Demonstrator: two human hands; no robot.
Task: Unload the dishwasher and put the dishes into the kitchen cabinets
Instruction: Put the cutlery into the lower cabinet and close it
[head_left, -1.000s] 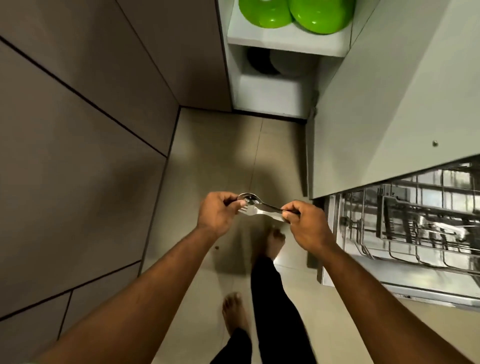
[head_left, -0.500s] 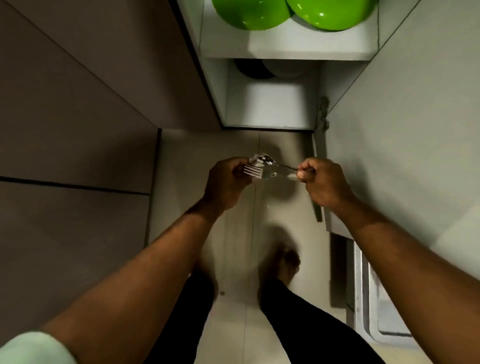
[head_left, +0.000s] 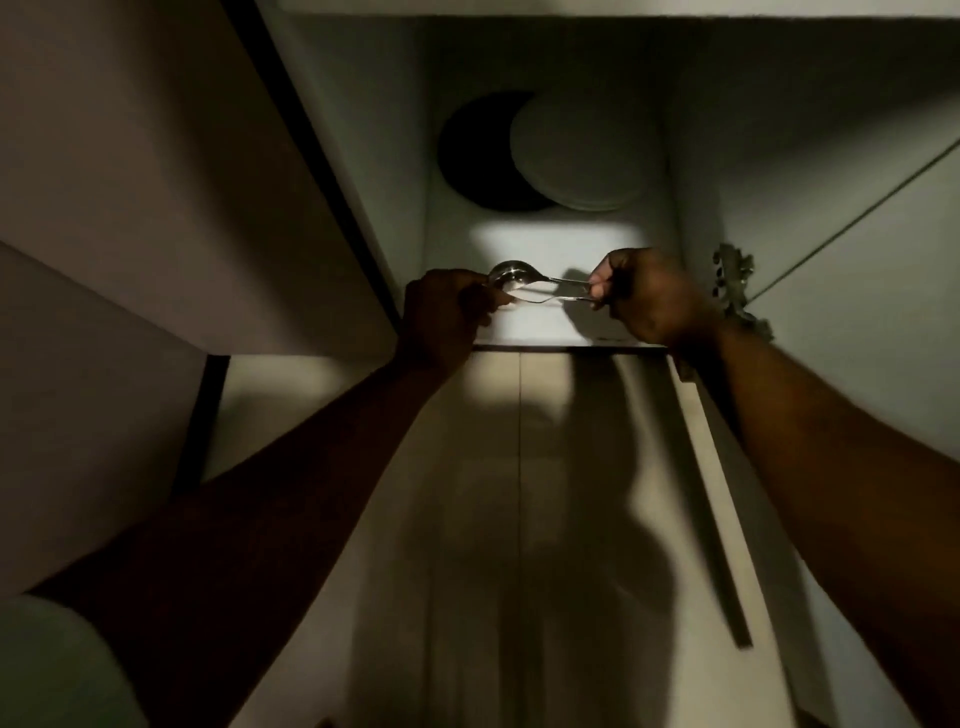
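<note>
I hold a steel spoon (head_left: 511, 274) and a steel fork (head_left: 545, 300) together, level, just over the front of the lower cabinet shelf (head_left: 553, 244). My right hand (head_left: 652, 296) grips both handles at the right. My left hand (head_left: 447, 317) pinches the fork's head end, just under the spoon's bowl. The fork's tines are hidden by my left fingers. The scene is dim.
At the back of the shelf a white plate (head_left: 579, 156) overlaps a black plate (head_left: 475, 156). The cabinet door (head_left: 831, 208) stands open at the right with its hinge (head_left: 732, 280) beside my right wrist. Grey cabinet fronts (head_left: 156, 182) fill the left. Tiled floor (head_left: 467, 519) lies below.
I have bent closer to the lower cabinet, and both hands have carried the spoon and fork forward over its shelf. The green bowls and the dishwasher have left the view.
</note>
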